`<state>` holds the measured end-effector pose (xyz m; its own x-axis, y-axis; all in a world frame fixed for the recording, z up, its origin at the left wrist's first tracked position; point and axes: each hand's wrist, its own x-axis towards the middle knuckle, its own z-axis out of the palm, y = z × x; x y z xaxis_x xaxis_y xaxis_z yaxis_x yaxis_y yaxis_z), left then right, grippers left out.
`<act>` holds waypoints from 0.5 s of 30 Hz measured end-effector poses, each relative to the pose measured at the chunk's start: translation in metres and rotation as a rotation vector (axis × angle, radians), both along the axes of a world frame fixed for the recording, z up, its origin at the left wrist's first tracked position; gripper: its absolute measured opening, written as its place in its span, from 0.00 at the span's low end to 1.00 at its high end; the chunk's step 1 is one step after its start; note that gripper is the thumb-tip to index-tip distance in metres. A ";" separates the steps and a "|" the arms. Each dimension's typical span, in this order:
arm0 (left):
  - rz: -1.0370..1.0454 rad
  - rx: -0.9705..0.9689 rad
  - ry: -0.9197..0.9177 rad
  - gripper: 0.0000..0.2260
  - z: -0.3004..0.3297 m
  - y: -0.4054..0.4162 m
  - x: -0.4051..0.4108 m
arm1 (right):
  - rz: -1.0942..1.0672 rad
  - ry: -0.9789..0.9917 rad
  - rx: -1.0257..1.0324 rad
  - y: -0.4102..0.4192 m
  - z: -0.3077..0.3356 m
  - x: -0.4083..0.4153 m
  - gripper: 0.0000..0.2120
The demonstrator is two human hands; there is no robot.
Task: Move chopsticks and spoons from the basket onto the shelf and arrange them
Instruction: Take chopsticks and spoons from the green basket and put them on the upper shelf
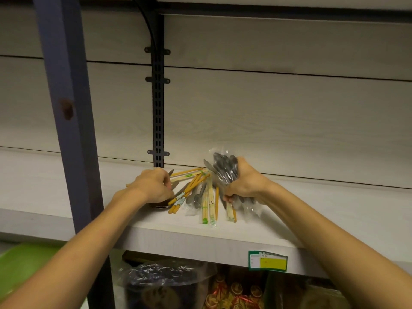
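On the pale shelf (289, 210), the right hand (244, 182) was clenched around a crinkly clear bag of metal spoons (224, 169), held upright just off the board. The left hand (153, 186) had its fingers curled in at the near ends of the yellow chopsticks (189, 189), though whether it actually pinched one or just nudged them was hard to tell. The rest of the pile fanned out between both hands, some wrapped pairs (207, 208) poking toward the front edge. No basket in view. Honest guess: that slippery bag could slide out of the fist, or a sweep might knock those front pairs off the lip onto the stuff below.
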<state>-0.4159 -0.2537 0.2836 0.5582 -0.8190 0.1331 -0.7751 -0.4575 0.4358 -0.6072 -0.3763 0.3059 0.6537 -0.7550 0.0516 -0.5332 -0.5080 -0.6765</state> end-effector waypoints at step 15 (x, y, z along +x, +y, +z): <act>-0.169 -0.081 -0.056 0.05 -0.001 -0.009 -0.017 | -0.076 0.082 -0.144 -0.010 -0.012 0.000 0.41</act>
<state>-0.4330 -0.2629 0.2828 0.4031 -0.8860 0.2293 -0.8622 -0.2838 0.4195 -0.6068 -0.3866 0.2939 0.6014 -0.7912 0.1114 -0.6242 -0.5523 -0.5526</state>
